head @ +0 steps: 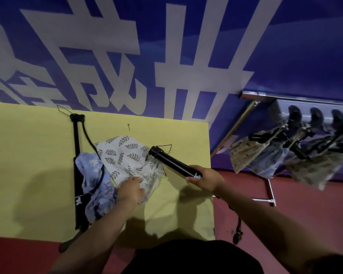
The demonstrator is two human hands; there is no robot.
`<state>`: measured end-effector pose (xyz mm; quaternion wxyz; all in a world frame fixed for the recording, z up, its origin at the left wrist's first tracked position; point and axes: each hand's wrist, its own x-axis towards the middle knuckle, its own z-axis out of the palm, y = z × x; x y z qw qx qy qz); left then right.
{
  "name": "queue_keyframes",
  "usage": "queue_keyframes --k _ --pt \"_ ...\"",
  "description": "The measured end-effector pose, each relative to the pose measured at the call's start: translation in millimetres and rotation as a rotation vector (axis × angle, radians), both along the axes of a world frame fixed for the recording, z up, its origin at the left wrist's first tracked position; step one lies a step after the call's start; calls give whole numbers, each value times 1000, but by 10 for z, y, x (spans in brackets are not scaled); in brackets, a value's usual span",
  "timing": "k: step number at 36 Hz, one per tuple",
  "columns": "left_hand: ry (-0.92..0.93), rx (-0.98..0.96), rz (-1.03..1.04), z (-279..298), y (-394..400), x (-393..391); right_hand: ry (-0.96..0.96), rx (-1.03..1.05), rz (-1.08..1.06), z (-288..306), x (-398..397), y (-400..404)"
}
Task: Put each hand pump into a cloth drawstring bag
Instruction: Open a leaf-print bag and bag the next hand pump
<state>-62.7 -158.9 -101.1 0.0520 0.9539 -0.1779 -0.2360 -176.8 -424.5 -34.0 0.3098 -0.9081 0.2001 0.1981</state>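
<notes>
Blue wall (285, 46) with huge white characters behind yellow worktop (28, 155). On it, leaf-print cloth bag (127, 157) beside blue floral bag (95, 186) overlapping long black pump (76, 147). Right hand (205, 177) clamped round second black pump (172, 163), white lettering unreadable. Left hand (130, 189) pinching leaf-print bag's edge. Filled bags (285, 157) hanging on rack, right.

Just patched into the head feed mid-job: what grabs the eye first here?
The right hand grips a black hand pump, angled over a white leaf-print bag at the middle of the yellow table, while the left hand holds that bag's near edge. Another pump lies at left, partly under a blue bag. At right, bagged pumps are piled off the table.
</notes>
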Motion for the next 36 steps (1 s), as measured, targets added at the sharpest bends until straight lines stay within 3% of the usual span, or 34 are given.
queue_keyframes --k 7,12,16,25,30,36 --pt "87 -604 631 287 -128 106 -42 85 108 140 -75 -255" --pt "113 -840 821 714 -285 201 -17 47 298 258 42 -356" --pt "160 -978 759 914 -375 230 -64 -105 425 244 209 -283" --pt "197 -820 636 1053 -466 267 -130 -217 448 309 561 4" --pt "324 -869 585 1142 -431 330 -79 -249 592 377 710 128" --pt "128 -1115 409 1420 -395 472 -118 -374 785 465 834 310"
